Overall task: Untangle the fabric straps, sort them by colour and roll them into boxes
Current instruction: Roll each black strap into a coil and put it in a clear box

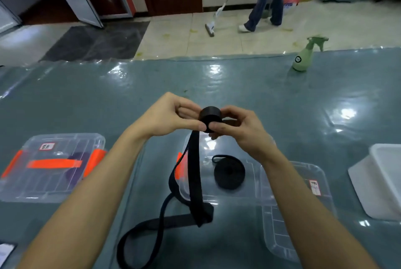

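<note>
My left hand (171, 114) and right hand (240, 129) meet above the counter (152, 82), both pinching a small tight roll of black strap (210, 116): my thumbs press its near side and my curled fingers close round the back. The loose tail of the strap (194, 171) hangs from the roll, crosses the left edge of the open clear box (256, 192) below my hands, and lies in a long loop on the counter close to me. Inside that box lies a finished black coil (229, 174), flat on the bottom. Its clear lid (282, 236) rests just beside it on the right. Well to the left stands a closed clear box (52, 182) with orange latches. A white tub (382, 182) sits at the right, and a green spray bottle (302, 58) stands at the counter's far edge.
</note>
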Available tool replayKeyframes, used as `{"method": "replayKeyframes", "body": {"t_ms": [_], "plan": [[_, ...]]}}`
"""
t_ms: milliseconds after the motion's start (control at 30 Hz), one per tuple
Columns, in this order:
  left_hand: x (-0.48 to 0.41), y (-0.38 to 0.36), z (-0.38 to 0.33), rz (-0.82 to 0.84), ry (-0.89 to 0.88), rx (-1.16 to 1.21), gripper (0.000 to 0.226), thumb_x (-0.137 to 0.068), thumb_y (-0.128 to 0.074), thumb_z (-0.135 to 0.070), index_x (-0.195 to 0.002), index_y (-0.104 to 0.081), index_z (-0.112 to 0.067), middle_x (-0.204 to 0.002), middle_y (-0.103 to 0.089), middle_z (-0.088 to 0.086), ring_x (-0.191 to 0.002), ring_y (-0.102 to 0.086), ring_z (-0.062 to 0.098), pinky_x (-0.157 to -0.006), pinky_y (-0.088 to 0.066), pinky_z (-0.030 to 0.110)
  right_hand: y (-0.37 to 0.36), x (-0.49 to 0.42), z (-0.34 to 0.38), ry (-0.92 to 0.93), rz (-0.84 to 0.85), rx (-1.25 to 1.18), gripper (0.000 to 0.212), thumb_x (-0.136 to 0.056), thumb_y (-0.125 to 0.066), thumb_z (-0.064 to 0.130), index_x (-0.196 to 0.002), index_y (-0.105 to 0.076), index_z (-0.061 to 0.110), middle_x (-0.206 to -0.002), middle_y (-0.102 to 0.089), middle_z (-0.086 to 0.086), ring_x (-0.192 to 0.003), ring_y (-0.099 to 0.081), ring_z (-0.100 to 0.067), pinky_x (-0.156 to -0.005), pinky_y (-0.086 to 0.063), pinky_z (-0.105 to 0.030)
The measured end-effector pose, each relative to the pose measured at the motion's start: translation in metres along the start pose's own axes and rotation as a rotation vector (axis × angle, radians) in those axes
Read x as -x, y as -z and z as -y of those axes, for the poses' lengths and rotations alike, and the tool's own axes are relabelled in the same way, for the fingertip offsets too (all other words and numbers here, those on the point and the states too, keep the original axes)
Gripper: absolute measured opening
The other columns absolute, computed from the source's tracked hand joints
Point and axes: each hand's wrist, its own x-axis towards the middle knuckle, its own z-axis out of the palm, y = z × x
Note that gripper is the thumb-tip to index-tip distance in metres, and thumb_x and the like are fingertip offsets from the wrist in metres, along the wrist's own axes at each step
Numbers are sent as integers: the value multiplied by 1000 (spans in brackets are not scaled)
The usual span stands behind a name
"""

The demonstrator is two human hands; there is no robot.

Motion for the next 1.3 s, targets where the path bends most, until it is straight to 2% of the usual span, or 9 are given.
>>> {"method": "replayKeyframes", "body": {"t_ms": [133, 300, 400, 500, 767, 900, 1033, 1167, 1300], "plan": [[-12, 6, 5, -10, 21, -21, 36, -78, -99, -25, -111, -86, -27, -100, -86, -1, -98, -83, 18, -92, -64, 27, -8, -9, -19, -96, -17, -118, 37, -88, -83, 1, -119, -66, -11, -106, -77, -31, -92, -78, -49, -90, -65, -46], [-24, 23, 5, 70, 54, -265, 26, -73, -102, -35, -95, -87, -30, -82, -84, -3, -84, -82, 20, -86, -66, 49, -11, -26, -20, -112, 67, 102, 42, -90, -86, 7, -128, -69, 6, -121, -76, -8, -86, -81, -36, -83, -66, -43], [-28, 29, 8, 155, 56, -396, 24, -71, -102, -37, -86, -85, -29, -76, -81, -8, -76, -80, 15, -78, -64, 49, -12, -39, -11, -87, 147, 505, 36, -85, -93, 23, -116, -76, 23, -103, -78, 14, -73, -78, -20, -75, -65, -44], [-26, 31, 17, 147, 23, -476, 23, -72, -100, -39, -86, -83, -31, -75, -80, -11, -74, -77, 12, -76, -63, 48, -22, -45, -7, -86, 176, 640, 28, -86, -91, 22, -108, -75, 25, -83, -80, 7, -72, -78, -17, -81, -65, -50], [7, 34, 52, 3, 3, 24, 37, -79, -98, -14, -113, -85, -25, -103, -86, -4, -101, -83, 14, -87, -61, 20, -29, -34, -10, -52, 66, 311, 28, -91, -86, 9, -117, -73, 8, -92, -81, -7, -79, -81, -32, -92, -61, -61], [14, 35, 51, -17, 42, -113, 32, -74, -102, -27, -101, -87, -33, -88, -85, -6, -87, -83, 14, -86, -68, 41, -43, -29, -10, -129, 144, 466, 40, -89, -89, 13, -124, -69, 13, -111, -77, -1, -87, -80, -19, -95, -63, -47], [18, 30, 41, 134, 35, -357, 32, -65, -101, -47, -92, -85, -39, -80, -81, -18, -77, -79, 2, -78, -67, 40, -56, -29, 1, -97, 238, 824, 38, -82, -95, 36, -115, -76, 31, -95, -74, 15, -71, -69, -4, -70, -54, -26], [19, 37, 40, 72, 1, -288, 43, -60, -100, -53, -99, -84, -43, -86, -82, -20, -85, -79, 0, -79, -64, 26, -55, -21, 1, -42, 145, 702, 25, -88, -90, 23, -109, -75, 20, -71, -76, 1, -61, -74, -15, -65, -60, -31], [32, 36, 48, 55, -19, 72, 45, -74, -100, -29, -115, -84, -38, -107, -85, -9, -106, -81, 11, -93, -59, 16, -47, -6, 2, -6, 15, 359, 26, -90, -88, 13, -111, -72, 6, -84, -78, -13, -65, -75, -31, -71, -64, -45]]}}
